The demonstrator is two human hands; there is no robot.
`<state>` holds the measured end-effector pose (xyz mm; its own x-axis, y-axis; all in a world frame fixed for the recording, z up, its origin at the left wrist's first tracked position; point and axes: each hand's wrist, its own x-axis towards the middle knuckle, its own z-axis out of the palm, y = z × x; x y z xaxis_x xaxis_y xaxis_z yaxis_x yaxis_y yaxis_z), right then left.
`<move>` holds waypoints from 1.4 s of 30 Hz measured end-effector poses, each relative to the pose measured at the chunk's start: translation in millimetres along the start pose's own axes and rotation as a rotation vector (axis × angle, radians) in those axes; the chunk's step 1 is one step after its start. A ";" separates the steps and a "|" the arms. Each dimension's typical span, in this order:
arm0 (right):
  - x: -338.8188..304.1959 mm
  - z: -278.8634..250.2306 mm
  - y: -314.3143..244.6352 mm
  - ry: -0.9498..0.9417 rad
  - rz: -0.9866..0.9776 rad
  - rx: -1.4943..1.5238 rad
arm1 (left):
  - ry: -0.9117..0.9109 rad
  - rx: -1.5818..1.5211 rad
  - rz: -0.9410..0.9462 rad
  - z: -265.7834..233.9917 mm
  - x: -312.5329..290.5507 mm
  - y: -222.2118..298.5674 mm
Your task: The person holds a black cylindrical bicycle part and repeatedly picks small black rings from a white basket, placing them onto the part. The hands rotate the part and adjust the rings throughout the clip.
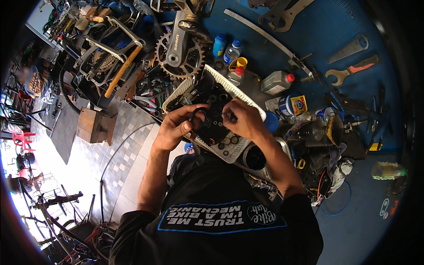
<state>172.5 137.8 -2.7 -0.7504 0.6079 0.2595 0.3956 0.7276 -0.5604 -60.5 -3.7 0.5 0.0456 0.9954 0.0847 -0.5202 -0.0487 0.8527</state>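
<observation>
Both hands are over a white plastic basket (241, 94) with perforated sides, filled with small dark bike parts. Between the thumb and fingers of my left hand (170, 131) is a black ring (193, 115), held at the basket's near left part. My right hand (245, 120) is over the basket's right side with its fingers curled. A small dark piece shows at those fingers, too hidden to name. Several loose black rings (227, 141) lie in the near end of the basket, below my right hand.
Beyond the basket stands a crank with a toothed chainring (180, 55). Bottles, among them a grey one with a red cap (277, 82), stand at the far right. A wooden-handled hammer (123, 72) lies left among tools. A dark round container (255, 157) is near my right forearm.
</observation>
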 end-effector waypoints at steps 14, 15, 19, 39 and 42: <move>25.3 -65.3 -63.3 -0.218 -0.497 -0.084 | -0.027 0.049 -0.079 13.9 7.8 -3.2; 26.2 -65.1 -63.2 -0.231 -0.502 -0.081 | -0.020 0.054 -0.070 12.8 7.2 -5.8; 27.0 -63.8 -61.6 -0.271 -0.505 -0.079 | -0.007 0.055 -0.063 11.4 5.5 -8.7; 20.8 -68.3 -59.4 -0.099 -0.412 -0.030 | 0.004 0.075 -0.074 12.9 11.8 -4.4; 20.9 -70.7 -58.0 -0.091 -0.377 0.005 | 0.008 0.075 -0.067 11.8 12.3 -5.4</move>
<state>171.3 130.8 90.8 -0.8865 0.2675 0.3776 0.0806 0.8928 -0.4431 -47.0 7.8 3.0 0.0711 0.9972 0.0217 -0.4508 0.0127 0.8925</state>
